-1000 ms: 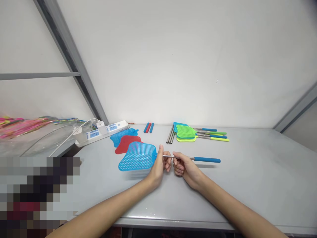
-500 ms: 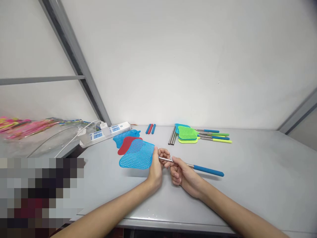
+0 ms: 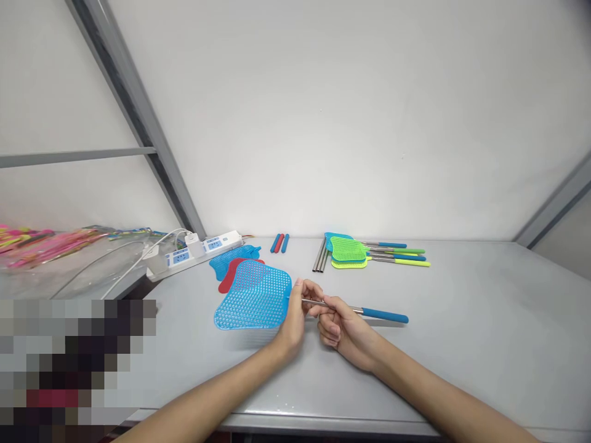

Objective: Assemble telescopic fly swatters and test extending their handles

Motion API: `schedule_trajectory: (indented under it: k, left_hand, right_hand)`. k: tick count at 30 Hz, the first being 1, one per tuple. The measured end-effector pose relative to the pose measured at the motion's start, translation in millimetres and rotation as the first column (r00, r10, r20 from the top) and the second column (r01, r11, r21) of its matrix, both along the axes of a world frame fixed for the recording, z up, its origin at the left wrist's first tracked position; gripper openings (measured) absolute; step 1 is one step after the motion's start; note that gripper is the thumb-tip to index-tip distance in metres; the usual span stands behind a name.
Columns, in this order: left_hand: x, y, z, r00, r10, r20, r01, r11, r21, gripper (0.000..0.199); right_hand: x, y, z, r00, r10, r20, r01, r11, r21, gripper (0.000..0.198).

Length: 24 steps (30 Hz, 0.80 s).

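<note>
A fly swatter [image 3: 256, 301] with a blue mesh head, a thin metal rod and a blue grip is held above the table. My left hand [image 3: 298, 311] is closed around the neck, just where the head meets the rod. Farther right on the rod, my right hand [image 3: 339, 323] pinches the metal between thumb and fingers. The blue grip [image 3: 385, 315] sticks out to the right, free of both hands. Behind the held head lie a red swatter head [image 3: 229, 277], partly covered from view, and another blue swatter head [image 3: 231, 261].
Two blue grips and one red grip [image 3: 279, 243] lie near the wall. Several metal tubes [image 3: 319, 255] lie beside a pile of swatters [image 3: 349, 249]. A white power strip [image 3: 194, 255] with cables sits at the left. Plastic-bagged goods [image 3: 60, 246] lie beyond it.
The swatter's mesh head has turned to face me more and dipped slightly lower. The grip end has shifted a little left and up. Both hands keep their hold.
</note>
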<state>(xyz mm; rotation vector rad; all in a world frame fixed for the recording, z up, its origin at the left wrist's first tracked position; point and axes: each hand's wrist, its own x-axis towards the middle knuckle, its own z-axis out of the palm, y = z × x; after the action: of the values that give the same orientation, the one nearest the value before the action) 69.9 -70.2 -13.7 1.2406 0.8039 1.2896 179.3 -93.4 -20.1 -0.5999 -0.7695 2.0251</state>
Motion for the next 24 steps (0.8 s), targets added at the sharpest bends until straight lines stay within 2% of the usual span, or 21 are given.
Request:
schedule_trajectory:
  k: [8,15,20,24]
  left_hand:
    - [-1,0,0.6,1.000,-0.003,0.016,0.004,1.000,-0.016,0.038]
    - [0,2,-3.1,0.995,0.099,-0.011,-0.100,0.994,-0.042,0.035]
    - [-1,5,-7.7,0.999,0.035,-0.040,-0.038,0.996,-0.085,0.038]
    - [-1,3,-13.3,0.988,0.014,-0.157,-0.027,0.996,-0.081,0.041]
  right_hand:
    - [0,2,0,1.000,0.015,0.005,-0.015,1.000,0.007,0.036]
    - [1,3,1,1.000,0.027,-0.003,-0.027,1.000,0.004,0.034]
    - [3,4,2,0.998,0.010,0.070,-0.014,0.999,0.053,0.038]
    - [3,3,4,0.988,0.025,0.155,-0.045,0.991,0.123,0.044]
